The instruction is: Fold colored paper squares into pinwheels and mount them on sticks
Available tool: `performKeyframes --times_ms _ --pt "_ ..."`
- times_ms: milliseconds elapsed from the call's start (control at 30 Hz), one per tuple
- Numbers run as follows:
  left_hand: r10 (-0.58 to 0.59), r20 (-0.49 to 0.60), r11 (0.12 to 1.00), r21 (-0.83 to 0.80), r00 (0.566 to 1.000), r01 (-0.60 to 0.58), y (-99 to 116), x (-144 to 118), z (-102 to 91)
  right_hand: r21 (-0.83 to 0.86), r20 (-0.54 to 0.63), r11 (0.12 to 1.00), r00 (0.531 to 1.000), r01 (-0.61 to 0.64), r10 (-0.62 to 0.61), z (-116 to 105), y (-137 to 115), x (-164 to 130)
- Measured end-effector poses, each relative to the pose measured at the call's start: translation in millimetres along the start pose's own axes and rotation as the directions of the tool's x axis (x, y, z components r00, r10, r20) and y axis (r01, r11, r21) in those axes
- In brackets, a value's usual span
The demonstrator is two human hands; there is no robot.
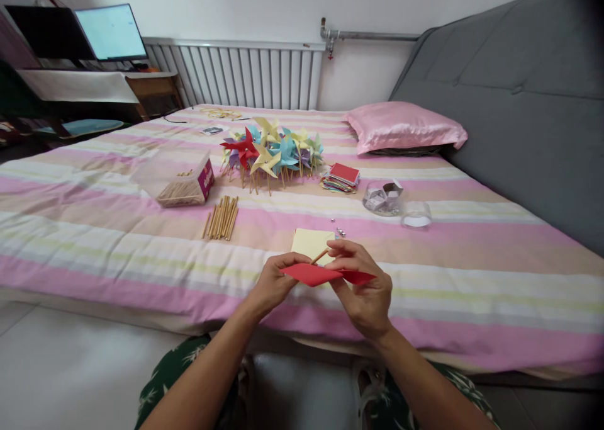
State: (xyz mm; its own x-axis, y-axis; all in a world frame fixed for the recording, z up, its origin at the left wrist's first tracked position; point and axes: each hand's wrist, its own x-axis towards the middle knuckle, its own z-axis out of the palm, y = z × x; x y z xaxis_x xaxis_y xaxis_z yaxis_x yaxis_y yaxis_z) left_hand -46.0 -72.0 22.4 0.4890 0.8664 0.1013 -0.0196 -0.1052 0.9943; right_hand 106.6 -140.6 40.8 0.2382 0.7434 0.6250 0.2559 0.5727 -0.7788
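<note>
A folded red paper (314, 275) is held level above the bed's front edge. My left hand (276, 281) pinches its left side between thumb and fingers. My right hand (363, 288) grips the right side, and its raised fingers meet the end of a thin wooden stick (321, 255) that slants up behind the paper. Where stick and paper meet is hidden. Just beyond my hands lies a stack of pale yellow square paper (306, 241), partly covered by them. Small shiny metal pieces (340, 232) rest beside it.
Finished paper pinwheels (271, 153) stand clustered mid-bed. Left of them are a clear box of thin sticks (182, 191) and a row of wooden sticks (221, 218). Rightward sit a stack of coloured paper (341, 177), a round clear container (383, 198), a tape roll (416, 215) and a pink pillow (406, 126).
</note>
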Motion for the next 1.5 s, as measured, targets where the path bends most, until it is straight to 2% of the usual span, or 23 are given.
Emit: performKeyframes --times_ms 100,200,300,500,800,1233,1500 --pt "0.007 0.012 0.999 -0.035 1.0 -0.007 -1.2 -0.2 0.9 0.016 0.024 1.0 1.0 0.002 -0.003 0.1 0.2 -1.2" --pt "-0.007 0.006 0.999 -0.034 1.0 0.007 -2.1 -0.6 1.7 0.049 0.022 0.997 0.998 0.057 -0.058 0.8 2.9 -1.8" --pt "-0.023 -0.002 1.0 -0.018 1.0 0.023 -0.4 -1.3 3.2 0.091 0.004 0.989 0.994 0.113 -0.114 1.5 5.7 -2.5" --pt "-0.041 -0.008 0.998 -0.044 0.999 0.04 9.0 -2.0 7.4 0.092 -0.05 0.985 0.989 0.144 -0.14 2.2 9.2 -3.8" --pt "-0.07 0.006 0.996 -0.062 0.998 0.07 11.0 -2.3 7.7 0.096 -0.049 0.987 0.991 0.127 -0.122 2.3 12.0 -6.8" --pt "-0.001 -0.026 1.0 -0.013 1.0 0.001 14.5 -1.2 9.3 0.137 -0.071 0.989 0.997 0.051 -0.042 3.0 10.7 -6.3" --pt "0.017 -0.01 1.0 -0.013 1.0 -0.017 14.5 -1.0 9.0 0.181 -0.089 0.983 0.996 -0.009 0.025 3.9 8.7 -5.5"
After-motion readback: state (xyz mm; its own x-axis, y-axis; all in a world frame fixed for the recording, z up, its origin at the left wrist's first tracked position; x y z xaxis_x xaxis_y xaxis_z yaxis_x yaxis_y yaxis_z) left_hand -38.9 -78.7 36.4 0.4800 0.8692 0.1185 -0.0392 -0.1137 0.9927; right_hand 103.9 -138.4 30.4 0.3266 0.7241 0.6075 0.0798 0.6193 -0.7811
